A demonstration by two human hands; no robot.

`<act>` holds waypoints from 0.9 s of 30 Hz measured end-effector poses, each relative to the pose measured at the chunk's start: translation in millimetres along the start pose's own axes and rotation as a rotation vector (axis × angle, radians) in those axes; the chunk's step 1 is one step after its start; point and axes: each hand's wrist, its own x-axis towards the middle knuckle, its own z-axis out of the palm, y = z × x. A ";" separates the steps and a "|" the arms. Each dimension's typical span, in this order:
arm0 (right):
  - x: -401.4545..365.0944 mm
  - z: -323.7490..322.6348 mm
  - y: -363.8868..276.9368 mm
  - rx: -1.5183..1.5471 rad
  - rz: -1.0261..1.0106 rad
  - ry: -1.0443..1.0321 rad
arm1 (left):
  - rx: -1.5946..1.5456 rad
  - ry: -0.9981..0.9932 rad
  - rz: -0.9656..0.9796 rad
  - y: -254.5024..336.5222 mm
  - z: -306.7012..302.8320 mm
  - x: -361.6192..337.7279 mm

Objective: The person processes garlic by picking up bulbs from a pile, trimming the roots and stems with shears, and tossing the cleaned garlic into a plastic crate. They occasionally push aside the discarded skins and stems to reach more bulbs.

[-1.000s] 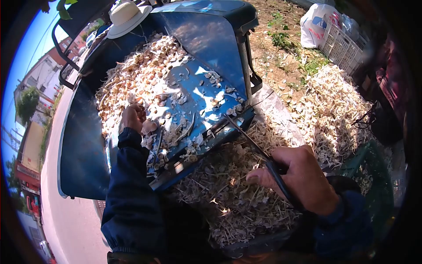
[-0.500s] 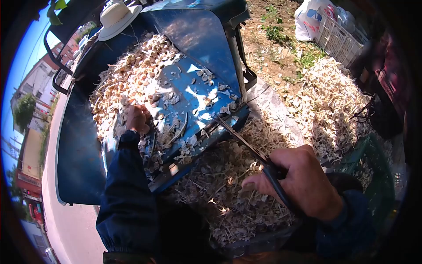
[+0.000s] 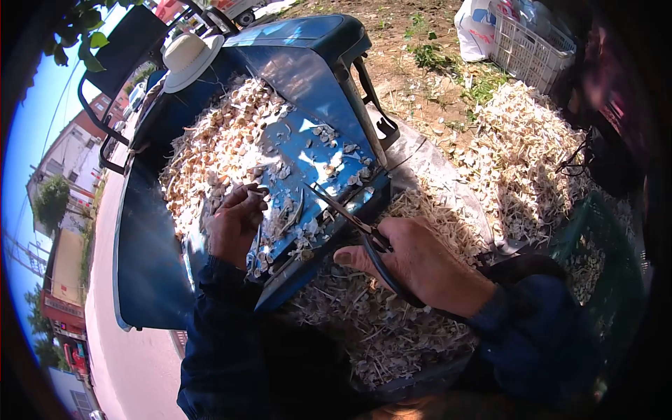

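Observation:
My right hand (image 3: 437, 269) grips a pair of large scissors (image 3: 348, 215) by the dark handles, its thumb stretched along one of them. The slightly parted blades point up and left over the edge of the blue cart bed (image 3: 297, 150). My left hand (image 3: 238, 222) is curled at the near side of a heap of pale garlic heads (image 3: 210, 150) in the bed. Its fingers are bent together; what they hold is too small and shaded to make out. Dry skins and stem bits (image 3: 287, 224) lie scattered on the blue metal between both hands.
Cut stems and husks (image 3: 381, 322) are heaped below the cart's edge. Another sunlit stem pile (image 3: 528, 154) lies right, beside a green crate (image 3: 602, 245). Behind stand a white crate (image 3: 532, 52) and a plastic bag (image 3: 476, 28). A pale hat (image 3: 189, 59) rests on the cart.
My left hand has drawn back from the heap toward the scissors, fingers curled. My right hand has moved up and left with the scissors, bringing the blades further over the bed. The view has shifted slightly.

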 end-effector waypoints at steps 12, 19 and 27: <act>4.7 32.0 -4.7 -0.190 -0.015 0.022 | 0.081 -0.022 0.158 1.5 94.6 -65.9; -5.9 37.0 -4.2 -0.077 -0.070 -0.040 | 0.273 0.051 0.252 4.8 99.4 -78.5; -10.3 30.2 6.2 0.144 0.160 -0.341 | 0.253 0.116 -0.010 -8.3 94.4 -92.2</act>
